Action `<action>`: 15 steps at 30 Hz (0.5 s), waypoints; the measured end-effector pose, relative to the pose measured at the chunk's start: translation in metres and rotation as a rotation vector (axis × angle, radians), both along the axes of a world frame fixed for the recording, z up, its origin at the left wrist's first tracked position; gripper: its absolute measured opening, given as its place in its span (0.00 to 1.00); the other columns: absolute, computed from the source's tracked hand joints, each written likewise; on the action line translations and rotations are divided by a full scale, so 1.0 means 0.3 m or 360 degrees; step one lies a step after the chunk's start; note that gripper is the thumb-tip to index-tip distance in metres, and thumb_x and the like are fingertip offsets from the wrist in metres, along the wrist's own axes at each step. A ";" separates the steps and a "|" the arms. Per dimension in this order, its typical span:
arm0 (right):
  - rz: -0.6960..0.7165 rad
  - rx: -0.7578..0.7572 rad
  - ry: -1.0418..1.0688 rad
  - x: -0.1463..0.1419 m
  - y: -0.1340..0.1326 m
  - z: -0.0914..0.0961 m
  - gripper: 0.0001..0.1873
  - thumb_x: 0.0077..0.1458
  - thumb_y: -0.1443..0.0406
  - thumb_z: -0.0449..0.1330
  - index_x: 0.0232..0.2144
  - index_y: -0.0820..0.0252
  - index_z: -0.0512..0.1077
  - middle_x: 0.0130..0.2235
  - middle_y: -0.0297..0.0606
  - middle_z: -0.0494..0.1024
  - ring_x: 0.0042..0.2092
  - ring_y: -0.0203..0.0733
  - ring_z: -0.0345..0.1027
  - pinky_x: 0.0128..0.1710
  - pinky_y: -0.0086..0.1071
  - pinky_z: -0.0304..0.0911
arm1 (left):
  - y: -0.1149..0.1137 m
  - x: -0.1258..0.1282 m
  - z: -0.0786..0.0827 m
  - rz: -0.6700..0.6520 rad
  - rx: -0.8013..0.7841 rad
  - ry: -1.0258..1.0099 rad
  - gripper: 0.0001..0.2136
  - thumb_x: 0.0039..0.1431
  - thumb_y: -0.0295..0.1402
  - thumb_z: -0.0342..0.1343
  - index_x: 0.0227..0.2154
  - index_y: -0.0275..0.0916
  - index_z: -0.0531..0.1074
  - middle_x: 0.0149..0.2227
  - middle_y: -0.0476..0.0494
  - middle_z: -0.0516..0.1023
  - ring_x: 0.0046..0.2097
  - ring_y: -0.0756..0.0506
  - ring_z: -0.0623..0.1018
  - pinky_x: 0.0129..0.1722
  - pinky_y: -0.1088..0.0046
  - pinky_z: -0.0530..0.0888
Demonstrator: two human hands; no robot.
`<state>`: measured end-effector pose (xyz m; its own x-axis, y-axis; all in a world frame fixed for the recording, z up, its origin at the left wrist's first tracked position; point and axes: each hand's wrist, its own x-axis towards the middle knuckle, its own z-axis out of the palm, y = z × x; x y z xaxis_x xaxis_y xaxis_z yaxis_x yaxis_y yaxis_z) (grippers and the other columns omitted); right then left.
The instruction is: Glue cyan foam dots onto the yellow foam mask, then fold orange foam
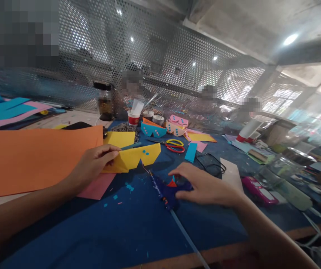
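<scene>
My left hand (94, 163) pinches the left end of a folded yellow paper piece (138, 157) with small blue squares stuck on it, held just above the blue table mat (107, 231). My right hand (205, 185) reaches down onto a dark blue glue gun (169, 192) lying on the mat, fingers curled over its body; a glue stick (187, 239) juts out behind it toward me. Whether the fingers fully grip the gun is hard to tell.
A large orange sheet (28, 158) lies at left, a pink sheet (97, 188) under the yellow piece. Scissors (174, 145), a blue strip (190, 152), finished paper shapes (163, 129), cups (134, 117) and a jar (104, 101) stand farther back. A perforated metal screen (163, 63) closes the far side; other people sit behind it.
</scene>
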<state>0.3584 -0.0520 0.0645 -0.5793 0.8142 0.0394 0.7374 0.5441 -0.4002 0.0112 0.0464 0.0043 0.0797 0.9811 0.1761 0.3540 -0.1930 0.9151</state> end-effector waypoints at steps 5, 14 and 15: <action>-0.0069 0.0552 0.0361 -0.103 0.089 0.074 0.15 0.64 0.68 0.63 0.53 0.54 0.74 0.55 0.42 0.77 0.60 0.48 0.69 0.64 0.47 0.62 | -0.005 0.000 -0.005 -0.0037 0.0040 -0.0054 0.19 0.55 0.51 0.62 0.38 0.40 0.81 0.30 0.49 0.77 0.33 0.46 0.75 0.33 0.71 0.70; -0.0040 0.0624 0.0201 -0.235 0.270 -0.013 0.15 0.58 0.69 0.62 0.48 0.56 0.75 0.52 0.41 0.79 0.58 0.50 0.67 0.63 0.49 0.59 | -0.025 0.013 0.020 -0.0018 0.0036 0.0002 0.19 0.52 0.51 0.60 0.34 0.40 0.81 0.29 0.48 0.77 0.33 0.44 0.75 0.31 0.71 0.70; -0.0057 0.0581 0.0200 -0.230 0.278 -0.025 0.13 0.58 0.68 0.62 0.46 0.56 0.76 0.50 0.41 0.79 0.56 0.50 0.67 0.61 0.48 0.60 | -0.027 0.015 0.022 -0.0013 0.0045 0.0029 0.18 0.51 0.51 0.59 0.34 0.41 0.80 0.30 0.47 0.78 0.33 0.44 0.76 0.31 0.71 0.71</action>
<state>0.2893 0.0315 0.0569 -0.5228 0.7531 0.3993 0.7162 0.6421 -0.2733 0.0156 0.0383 0.0108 0.0912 0.9751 0.2021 0.3689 -0.2216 0.9027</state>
